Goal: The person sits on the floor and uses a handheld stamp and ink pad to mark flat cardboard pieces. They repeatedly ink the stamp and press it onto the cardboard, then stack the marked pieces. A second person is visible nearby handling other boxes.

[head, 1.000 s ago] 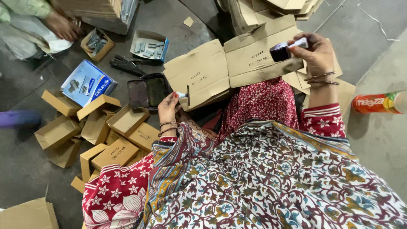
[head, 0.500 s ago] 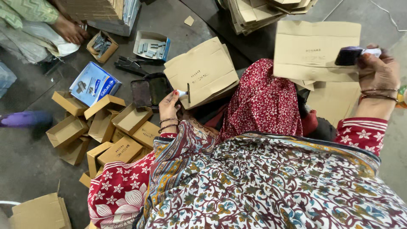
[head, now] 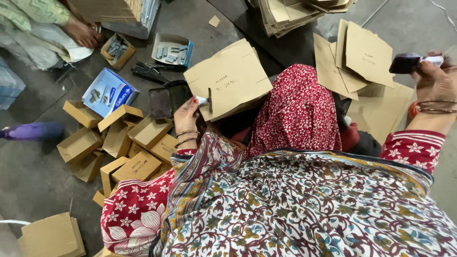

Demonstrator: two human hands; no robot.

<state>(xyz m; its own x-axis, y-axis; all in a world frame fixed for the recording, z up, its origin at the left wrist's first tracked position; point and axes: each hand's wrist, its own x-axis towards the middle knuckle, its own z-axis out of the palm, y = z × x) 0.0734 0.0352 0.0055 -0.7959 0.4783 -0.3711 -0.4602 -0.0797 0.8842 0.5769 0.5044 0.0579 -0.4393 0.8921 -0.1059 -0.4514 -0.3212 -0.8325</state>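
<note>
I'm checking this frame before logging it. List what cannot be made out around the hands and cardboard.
- Head view: right hand holds a dark tool; its working end is blurred.
- Head view: left hand touches a flat cardboard sheet; its lower part is hidden by the red cloth.
- Head view: the cardboard stack is cut off by the top edge.
- Head view: contents of the small tray are too small to identify.
</note>
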